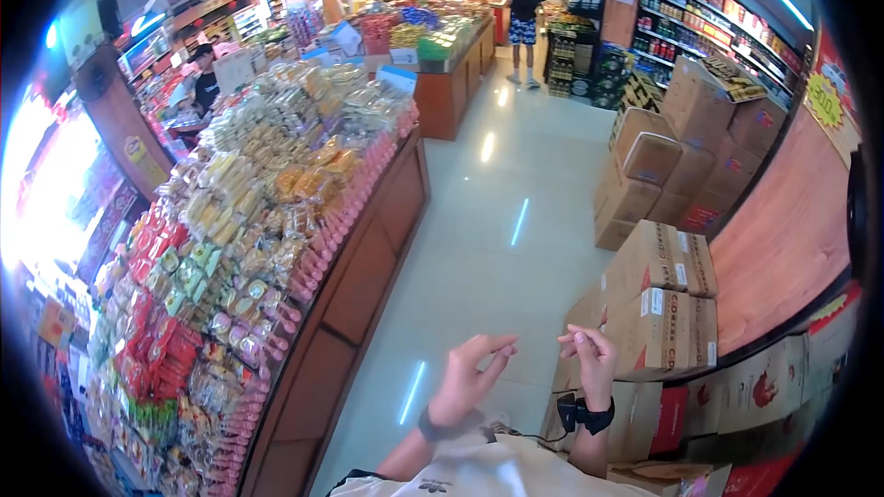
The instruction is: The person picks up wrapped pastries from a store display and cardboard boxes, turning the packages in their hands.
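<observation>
My left hand (474, 377) is raised in front of my chest, its thumb and index finger brought together in a pinch. Facing it across a small gap, my right hand (591, 364) has its fingertips pinched together too. Whatever lies between the fingertips, if anything, is too small to make out. A black strap with a small device (585, 414) sits around my right wrist, and a dark cable runs from it toward my white shirt (497, 469). The right hand is nearest to stacked cardboard cartons (645, 336), apart from them.
On the left stands a long wooden display counter (354, 313) heaped with packaged snacks (276, 184). Pale shiny floor (479, 248) runs ahead between it and brown boxes (649, 156). A person (523, 14) stands up the aisle; another person (204, 83) is behind the counter. Drink shelves (709, 14) line the right.
</observation>
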{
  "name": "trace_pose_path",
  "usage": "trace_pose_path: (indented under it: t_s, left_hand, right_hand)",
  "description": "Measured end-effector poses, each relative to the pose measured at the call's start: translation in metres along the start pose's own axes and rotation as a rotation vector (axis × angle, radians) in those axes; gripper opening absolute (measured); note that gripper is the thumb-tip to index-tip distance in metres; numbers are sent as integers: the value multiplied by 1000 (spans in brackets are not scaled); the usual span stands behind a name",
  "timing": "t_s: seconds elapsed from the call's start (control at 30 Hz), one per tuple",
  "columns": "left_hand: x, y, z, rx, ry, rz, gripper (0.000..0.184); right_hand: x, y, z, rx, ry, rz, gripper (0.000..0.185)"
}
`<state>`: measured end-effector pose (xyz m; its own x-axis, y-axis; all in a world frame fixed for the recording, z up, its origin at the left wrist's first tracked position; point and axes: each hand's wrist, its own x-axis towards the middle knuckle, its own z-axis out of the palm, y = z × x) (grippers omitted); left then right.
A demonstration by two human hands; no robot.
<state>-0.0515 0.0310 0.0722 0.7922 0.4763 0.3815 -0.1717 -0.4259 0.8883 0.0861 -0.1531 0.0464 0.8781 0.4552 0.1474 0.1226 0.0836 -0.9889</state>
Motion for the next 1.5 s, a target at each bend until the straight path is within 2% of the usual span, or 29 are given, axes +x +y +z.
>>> trace_pose_path:
  t_s: [0.4,0.7,1.07,1.5]
  left_hand:
    - [-32,14,15,177,199,-87,19]
    - [-57,20,9,242,280,-130,18]
    - [-78,27,-34,236,368,-126,16]
    - [-107,16,-111,230,505,-110,15]
  right_hand:
    - [21,26,-1,101,-274,54,25]
    - [15,26,15,133,-390,71,24]
    - [0,13,64,121,-473,40,23]
    - [-16,-3,154,137,-608,-18,23]
